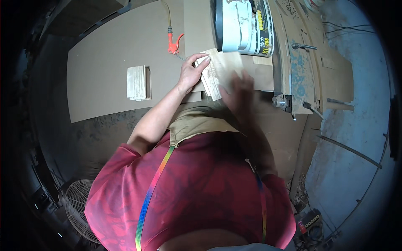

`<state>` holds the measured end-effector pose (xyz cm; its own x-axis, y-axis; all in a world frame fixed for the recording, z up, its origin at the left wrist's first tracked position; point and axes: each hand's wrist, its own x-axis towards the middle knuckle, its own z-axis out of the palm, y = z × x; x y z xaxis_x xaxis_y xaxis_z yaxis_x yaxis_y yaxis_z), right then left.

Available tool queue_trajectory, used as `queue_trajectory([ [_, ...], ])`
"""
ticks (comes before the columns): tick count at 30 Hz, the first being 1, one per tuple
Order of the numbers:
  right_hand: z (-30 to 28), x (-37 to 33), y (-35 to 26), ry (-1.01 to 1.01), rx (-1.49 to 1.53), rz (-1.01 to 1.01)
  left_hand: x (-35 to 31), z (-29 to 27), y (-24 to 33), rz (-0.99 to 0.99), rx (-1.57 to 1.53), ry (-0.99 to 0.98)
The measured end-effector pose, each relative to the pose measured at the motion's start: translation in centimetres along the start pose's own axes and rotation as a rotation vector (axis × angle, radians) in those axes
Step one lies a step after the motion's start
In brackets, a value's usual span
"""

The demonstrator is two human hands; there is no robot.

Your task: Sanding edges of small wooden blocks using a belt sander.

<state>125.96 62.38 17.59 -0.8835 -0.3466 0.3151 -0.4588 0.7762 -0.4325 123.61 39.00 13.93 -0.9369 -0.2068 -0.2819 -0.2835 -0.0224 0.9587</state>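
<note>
My left hand [194, 70] is closed round the left edge of a small stack of pale wooden boards [211, 75], thumb on top. On the right, another thin wooden board [230, 63], smeared by motion, lies partly over that stack. My right hand [239, 90] is at the lower right edge of this board; it is blurred, and its fingers look bent against the wood. A red air blow gun [173, 44] on a hose lies just beyond my left hand. Further left, a second stack of pale boards [136, 83] sits on the brown table sheet [100, 54].
A large white and black bucket [240, 27] stands beyond my hands, with a small wooden piece [262, 60] by its base. To the right is a worn machine bench [299, 71] with metal handles [304, 46]. A wire fan guard [79, 205] is at lower left.
</note>
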Motion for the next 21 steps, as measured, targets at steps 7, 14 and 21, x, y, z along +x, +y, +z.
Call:
queue_trajectory([
  [7, 0.8, -3.9, 10.7, 0.067, -0.179, 0.372, 0.2, -2.2, 0.6, -0.006, -0.146, -0.264],
  [14, 6.2, 3.3, 13.5, 0.231, -0.432, 0.205, -0.2, -0.8, 1.6, -0.133, -0.271, -0.203],
  [21, 4.8, 0.4, 12.4, 0.246, -0.426, 0.187, 0.1, -0.5, 0.4, -0.038, -0.181, -0.147],
])
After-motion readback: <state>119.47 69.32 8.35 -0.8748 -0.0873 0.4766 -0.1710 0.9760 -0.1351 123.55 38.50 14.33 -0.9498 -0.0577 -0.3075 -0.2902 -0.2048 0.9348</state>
